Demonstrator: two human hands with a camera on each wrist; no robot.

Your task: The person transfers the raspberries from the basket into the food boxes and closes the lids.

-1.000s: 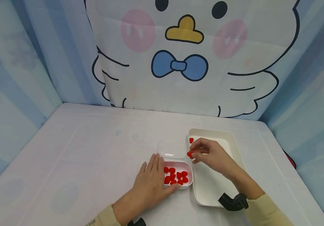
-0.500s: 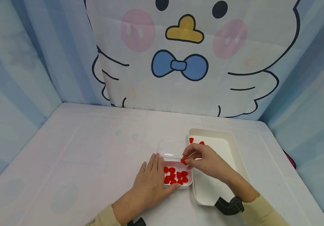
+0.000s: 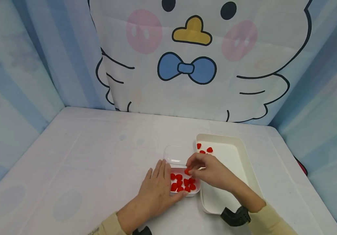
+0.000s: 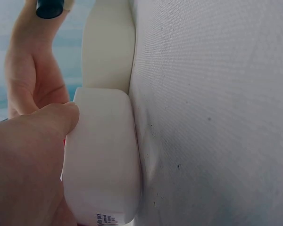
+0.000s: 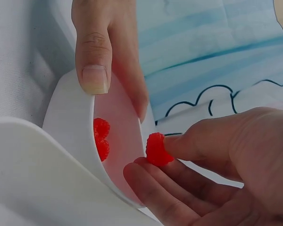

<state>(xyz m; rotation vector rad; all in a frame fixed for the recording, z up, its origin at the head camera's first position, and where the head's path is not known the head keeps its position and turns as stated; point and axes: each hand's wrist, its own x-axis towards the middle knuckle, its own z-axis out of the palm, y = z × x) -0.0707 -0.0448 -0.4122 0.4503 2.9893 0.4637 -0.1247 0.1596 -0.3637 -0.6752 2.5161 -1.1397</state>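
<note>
In the head view my right hand is over the far right part of a small white box. It pinches a red raspberry between thumb and fingers; the bumpy surface shows in the right wrist view. Several more raspberries lie inside the box. My left hand rests along the box's left side with straight fingers, its thumb on the near rim. That hand covers the box's left end.
To the right, against the box, stands a long cream tray with several raspberries at its far left corner. A clear plastic lid lies just behind the box. Curtains hang around the white table.
My right hand has moved left and nearer from the tray to over the box, with the raspberry in its pinch. More raspberries in the tray have come into view. My left hand has stayed put.
</note>
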